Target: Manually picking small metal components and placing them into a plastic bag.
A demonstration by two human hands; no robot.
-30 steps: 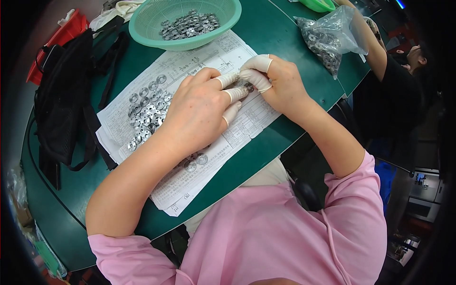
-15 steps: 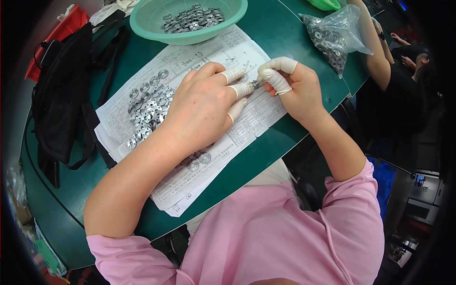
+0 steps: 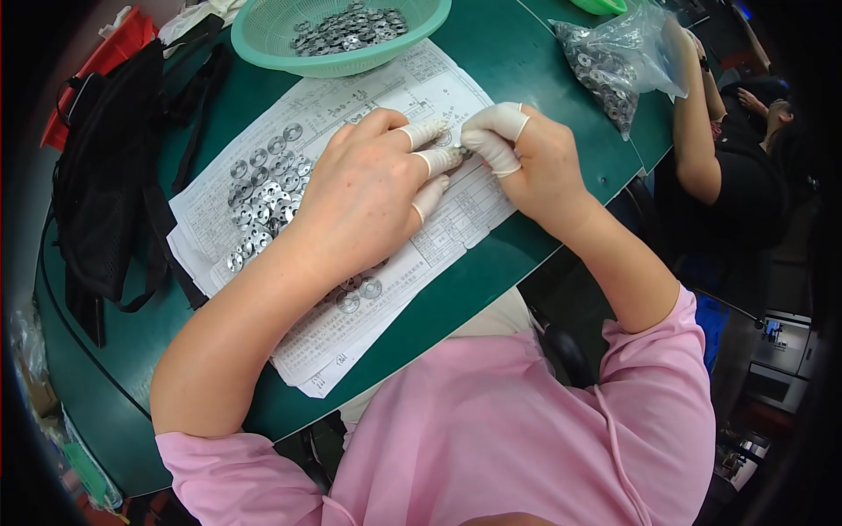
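My left hand (image 3: 364, 188) reaches over the papers with its back up and white finger cots on several fingers. Its index fingertip meets a small metal part (image 3: 464, 152), which is mostly hidden between the two hands. From the right, my right hand (image 3: 539, 167) pinches the same part between thumb and forefinger, both in white cots. Beside my left wrist, shiny round metal discs with holes (image 3: 272, 202) lie in a loose pile on the printed sheets (image 3: 474, 197). A few more discs (image 3: 360, 295) show below the left forearm.
A green plastic basket (image 3: 342, 63) of similar discs stands at the far side of the green table (image 3: 105, 412). At far right lies a clear bag (image 3: 605, 79) of metal parts, near another person's arm (image 3: 697, 140). A black bag (image 3: 114, 175) and red bin (image 3: 105, 61) sit at left.
My right hand has come slightly left, closer to my left fingertips, and less of the metal part shows between them. The whole view has shifted a little.
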